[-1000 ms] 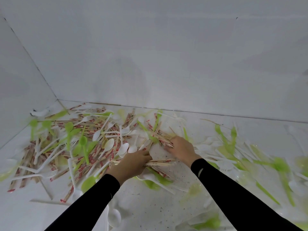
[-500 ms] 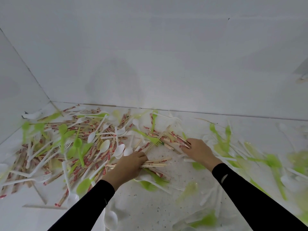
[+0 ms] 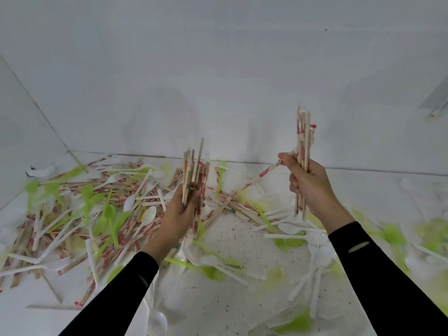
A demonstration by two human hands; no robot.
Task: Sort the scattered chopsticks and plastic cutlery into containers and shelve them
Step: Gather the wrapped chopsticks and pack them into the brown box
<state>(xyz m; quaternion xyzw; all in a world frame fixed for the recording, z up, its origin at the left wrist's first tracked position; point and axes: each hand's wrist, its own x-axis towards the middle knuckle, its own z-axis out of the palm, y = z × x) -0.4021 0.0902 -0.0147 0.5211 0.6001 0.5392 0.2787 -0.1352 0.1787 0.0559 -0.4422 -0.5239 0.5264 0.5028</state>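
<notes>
The left hand (image 3: 178,218) is held above the counter (image 3: 232,241), its fingers closed round the left bundle of chopsticks (image 3: 191,170), which stands nearly upright. To the right and higher, the right hand (image 3: 309,184) grips the right bundle of chopsticks (image 3: 304,141), also upright, with sticks showing above and below the fist. One wrapped chopstick (image 3: 257,180) slants from the right hand's fingertips down and left to the pile. Both sleeves are black. On the counter, loose chopsticks (image 3: 126,229) in red-printed paper lie thickest on the left, mixed with green spoons (image 3: 109,212), white spoons (image 3: 148,214) and white forks (image 3: 114,178). More white and green cutlery lies near and to the right, partly blurred. A plain white wall (image 3: 218,81) stands behind.
</notes>
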